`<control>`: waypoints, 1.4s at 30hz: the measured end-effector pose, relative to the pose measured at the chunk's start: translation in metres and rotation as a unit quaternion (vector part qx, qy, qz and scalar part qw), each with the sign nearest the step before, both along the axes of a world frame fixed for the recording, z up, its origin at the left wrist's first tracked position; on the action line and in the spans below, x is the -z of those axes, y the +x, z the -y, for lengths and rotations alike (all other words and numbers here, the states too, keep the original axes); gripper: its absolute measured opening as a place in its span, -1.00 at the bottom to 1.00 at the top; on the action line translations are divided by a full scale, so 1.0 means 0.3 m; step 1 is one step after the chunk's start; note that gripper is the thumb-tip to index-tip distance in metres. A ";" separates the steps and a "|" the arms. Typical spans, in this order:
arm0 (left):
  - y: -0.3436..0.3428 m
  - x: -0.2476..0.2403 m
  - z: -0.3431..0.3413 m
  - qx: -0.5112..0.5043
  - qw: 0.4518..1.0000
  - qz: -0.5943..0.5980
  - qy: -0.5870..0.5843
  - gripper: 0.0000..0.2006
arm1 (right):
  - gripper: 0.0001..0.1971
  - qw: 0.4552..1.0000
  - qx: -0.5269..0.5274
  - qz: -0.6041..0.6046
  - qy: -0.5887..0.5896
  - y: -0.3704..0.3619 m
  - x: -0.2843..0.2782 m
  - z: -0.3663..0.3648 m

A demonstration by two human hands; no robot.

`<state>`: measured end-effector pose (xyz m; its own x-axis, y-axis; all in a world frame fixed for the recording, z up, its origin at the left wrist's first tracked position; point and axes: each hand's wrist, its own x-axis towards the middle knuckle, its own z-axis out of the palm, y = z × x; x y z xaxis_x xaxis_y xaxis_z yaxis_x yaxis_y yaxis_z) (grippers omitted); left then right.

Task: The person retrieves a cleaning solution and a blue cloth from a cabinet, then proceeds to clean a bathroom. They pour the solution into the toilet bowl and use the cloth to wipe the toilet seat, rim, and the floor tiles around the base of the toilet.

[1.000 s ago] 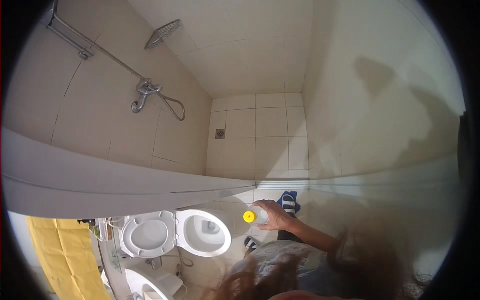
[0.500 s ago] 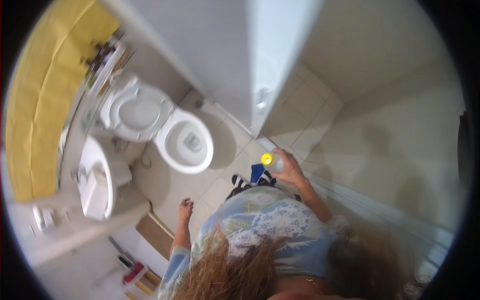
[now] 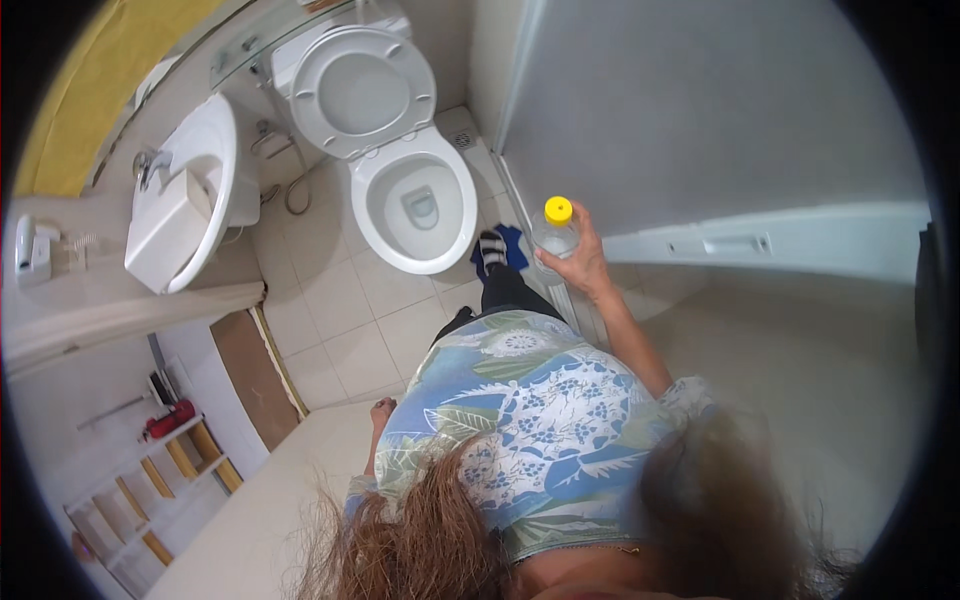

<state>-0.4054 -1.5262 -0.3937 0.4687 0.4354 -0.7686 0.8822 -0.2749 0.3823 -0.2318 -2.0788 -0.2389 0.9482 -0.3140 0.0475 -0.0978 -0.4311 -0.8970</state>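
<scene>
The right hand [image 3: 588,262] is clamped around the body of a clear bottle [image 3: 553,241], thumb opposite fingers, a grip that leaves the yellow cap [image 3: 558,209] uncovered and facing up. The bottle is held in the air beside the shower sill [image 3: 520,207], at the floor's right edge, clear of the toilet [image 3: 415,205] with its raised lid [image 3: 362,92] tipped back. The left hand [image 3: 382,413] hangs low, partly hidden; I cannot tell how its fingers stand.
</scene>
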 end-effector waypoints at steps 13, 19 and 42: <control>-0.331 -0.419 0.599 -0.802 0.578 0.148 -0.023 -0.23 | -0.23 0.903 -0.395 0.155 -0.072 0.533 -0.156 -0.280; -0.581 -0.909 0.491 -0.487 0.666 0.276 0.493 -0.02 | -0.23 0.867 -0.487 0.104 0.004 0.559 -0.245 -0.408; 0.329 -1.189 0.978 0.043 0.839 0.541 0.047 -0.03 | -0.21 0.687 -0.715 0.121 0.046 0.239 -0.828 -0.531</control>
<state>-0.3067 -1.8196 -0.0369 0.9025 0.3987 0.1627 0.0086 -0.3944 0.9189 -0.1600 -1.9194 0.0096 0.2592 0.9181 0.2999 0.5226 0.1278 -0.8429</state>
